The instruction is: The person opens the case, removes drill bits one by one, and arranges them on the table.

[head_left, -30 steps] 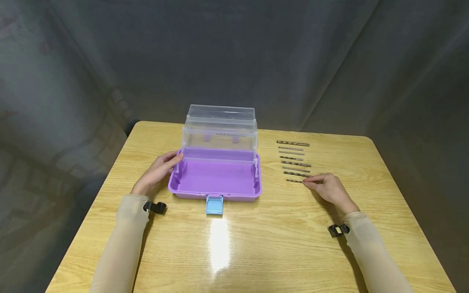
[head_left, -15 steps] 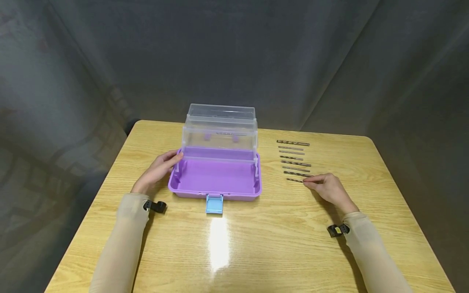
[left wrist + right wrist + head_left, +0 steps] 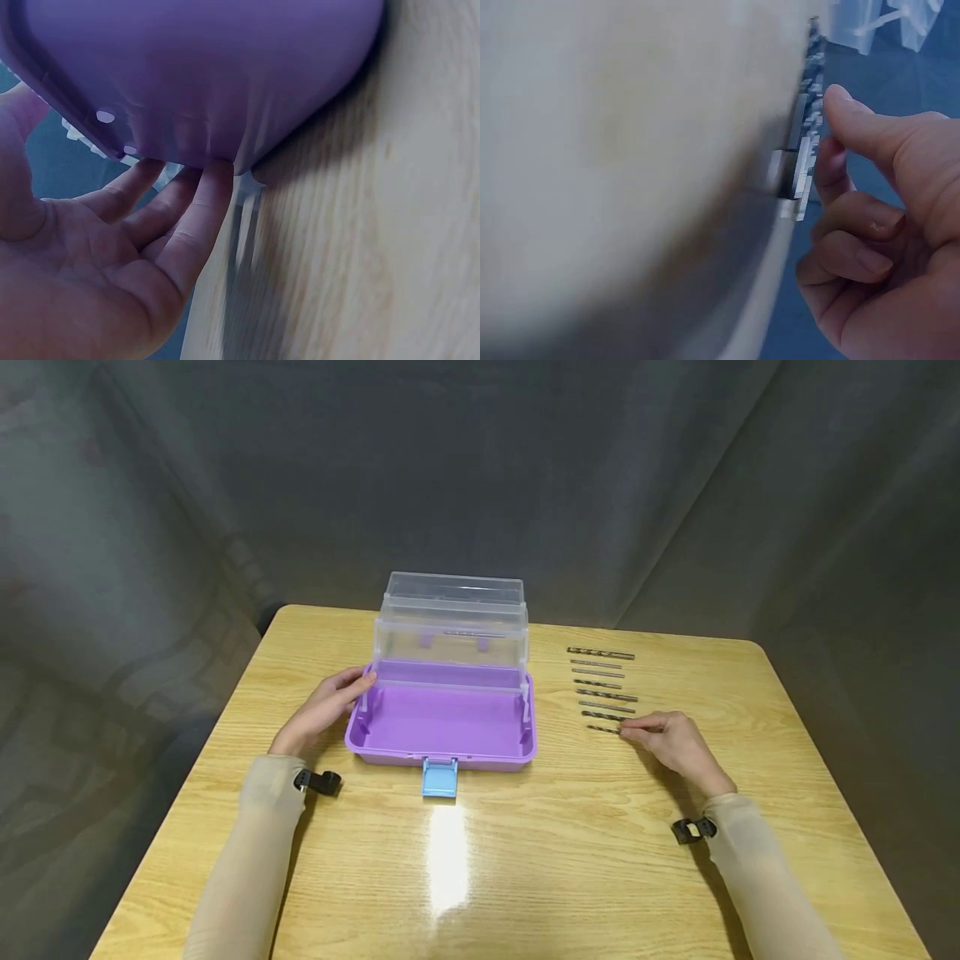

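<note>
A purple toolbox (image 3: 442, 761) stands open at mid-table, its clear tiered trays (image 3: 450, 627) raised at the back and a blue latch (image 3: 439, 777) hanging in front. My left hand (image 3: 352, 683) lies against the box's left side with straight fingers; the left wrist view shows those fingers (image 3: 191, 202) touching the purple wall (image 3: 210, 75). Several drill bits (image 3: 603, 681) lie in a row to the right of the box. My right hand (image 3: 632, 732) pinches the right end of the nearest bit (image 3: 602, 728), which lies on the table. The right wrist view shows thumb and curled fingers (image 3: 829, 142) at that bit (image 3: 806, 150).
The wooden table (image 3: 525, 860) has rounded corners and a glare patch in front of the latch. Grey cloth hangs behind and around it. Black wrist mounts sit on both sleeves.
Nearly nothing: my right hand has crept slightly up and left along the nearest bit. The left hand and the box have stayed put.
</note>
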